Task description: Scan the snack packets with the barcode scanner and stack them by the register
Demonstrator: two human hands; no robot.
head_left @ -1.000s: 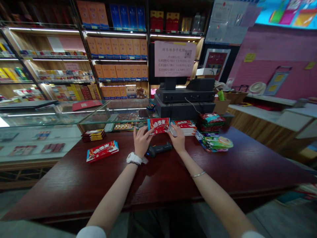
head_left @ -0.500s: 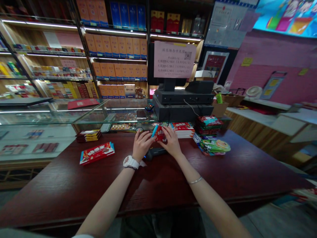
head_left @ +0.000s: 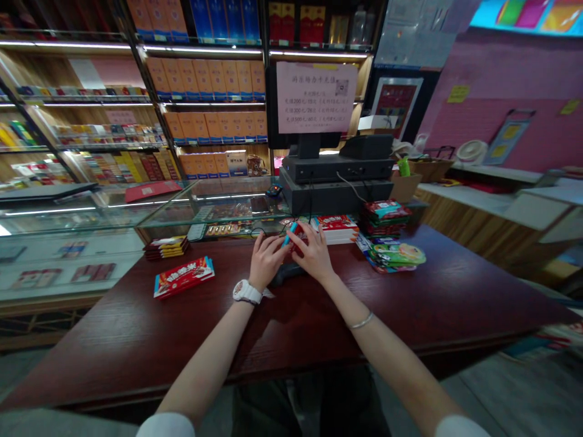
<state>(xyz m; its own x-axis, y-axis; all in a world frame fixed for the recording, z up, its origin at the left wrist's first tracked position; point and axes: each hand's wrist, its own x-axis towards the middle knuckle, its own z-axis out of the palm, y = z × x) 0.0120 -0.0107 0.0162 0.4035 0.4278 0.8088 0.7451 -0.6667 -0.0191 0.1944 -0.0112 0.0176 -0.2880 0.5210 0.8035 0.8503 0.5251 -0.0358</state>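
Near the middle of the dark red table [head_left: 204, 340], a red and blue snack packet [head_left: 290, 233] is held up and tilted between both hands. My left hand [head_left: 266, 260], with a white watch on the wrist, has its fingertips closed on the packet's left side. From the right, my right hand [head_left: 315, 252] grips the packet and covers much of its red face. Beneath the hands lies a black handheld scanner [head_left: 288, 275], partly hidden. A similar red packet [head_left: 184, 278], apparently stacked on another, lies to the left.
Red-topped boxes [head_left: 337, 229], a pile of dark red packets [head_left: 386, 217] and green packets [head_left: 397, 255] stand on the right. Small yellow-edged packs [head_left: 166, 247] sit back left. Behind are a glass counter [head_left: 218, 203] and a till [head_left: 337, 176] bearing a paper sign [head_left: 317, 100].
The packet has turned more edge-on, and my right fingers have shifted across its face. Both hands still hold it. The head view has tilted slightly.
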